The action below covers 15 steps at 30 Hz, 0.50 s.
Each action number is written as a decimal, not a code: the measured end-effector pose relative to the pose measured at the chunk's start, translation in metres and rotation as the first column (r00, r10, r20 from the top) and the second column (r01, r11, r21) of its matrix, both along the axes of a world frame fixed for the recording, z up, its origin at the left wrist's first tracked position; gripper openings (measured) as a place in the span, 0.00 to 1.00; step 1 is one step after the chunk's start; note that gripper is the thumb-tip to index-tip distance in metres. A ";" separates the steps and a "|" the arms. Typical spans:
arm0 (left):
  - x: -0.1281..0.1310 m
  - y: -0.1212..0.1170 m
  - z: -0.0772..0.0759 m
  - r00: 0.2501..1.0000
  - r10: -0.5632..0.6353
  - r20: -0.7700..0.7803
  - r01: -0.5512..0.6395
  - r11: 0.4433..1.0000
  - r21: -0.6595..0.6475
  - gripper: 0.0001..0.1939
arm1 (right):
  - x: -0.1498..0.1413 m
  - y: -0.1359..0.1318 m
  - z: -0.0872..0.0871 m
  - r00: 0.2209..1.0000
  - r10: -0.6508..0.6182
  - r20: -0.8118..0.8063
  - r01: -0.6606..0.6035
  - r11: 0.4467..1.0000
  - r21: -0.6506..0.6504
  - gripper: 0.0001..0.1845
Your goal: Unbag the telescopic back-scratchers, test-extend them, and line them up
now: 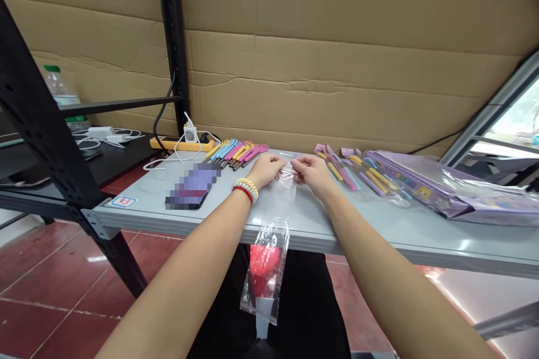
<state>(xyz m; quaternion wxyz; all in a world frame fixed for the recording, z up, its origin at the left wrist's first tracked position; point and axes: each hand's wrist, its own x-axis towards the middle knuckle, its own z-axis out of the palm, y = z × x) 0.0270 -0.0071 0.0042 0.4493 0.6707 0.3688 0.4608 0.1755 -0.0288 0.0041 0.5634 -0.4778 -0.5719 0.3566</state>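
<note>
My left hand (269,170) and my right hand (310,175) are close together over the table, each pinching the upper end of a clear plastic bag (264,230). The bag hangs down over the table's front edge, above my lap. Red shows through its lower part; I cannot tell whether that lies inside or behind it. Left of my hands lies a row of colourful back scratchers (242,151) with claw-shaped heads and metal shafts. To the right are several similar sticks (343,167) in yellow, pink, blue and purple, some in clear wrapping.
A phone (193,186) lies on the grey table (147,210) at left. Behind it are a yellow power strip (168,145) and white cables. A purple, plastic-covered box (446,182) lies at right. Black shelf posts (46,101) and a cardboard wall (328,61) bound the space.
</note>
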 end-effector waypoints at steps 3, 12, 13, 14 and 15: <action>-0.001 -0.001 0.001 1.000 0.028 0.010 -0.028 1.000 0.012 0.11 | 0.000 -0.001 0.000 1.000 0.004 -0.020 -0.004 1.000 -0.016 0.24; -0.004 -0.008 0.004 0.999 0.048 -0.004 -0.048 0.998 -0.038 0.11 | -0.002 -0.002 0.000 0.998 0.051 0.023 -0.050 0.998 -0.049 0.24; -0.004 -0.008 0.004 0.999 0.043 -0.014 -0.043 0.999 -0.027 0.10 | -0.002 -0.001 0.000 0.998 0.054 0.030 -0.052 0.997 -0.053 0.23; -0.004 -0.008 0.003 0.999 0.032 -0.021 -0.033 0.999 -0.011 0.10 | -0.001 -0.001 0.000 0.997 0.060 0.039 -0.058 0.997 -0.057 0.22; -0.005 -0.008 0.003 1.000 0.022 -0.021 -0.022 1.000 0.005 0.10 | -0.001 -0.001 -0.001 0.996 0.071 0.048 -0.068 0.996 -0.060 0.21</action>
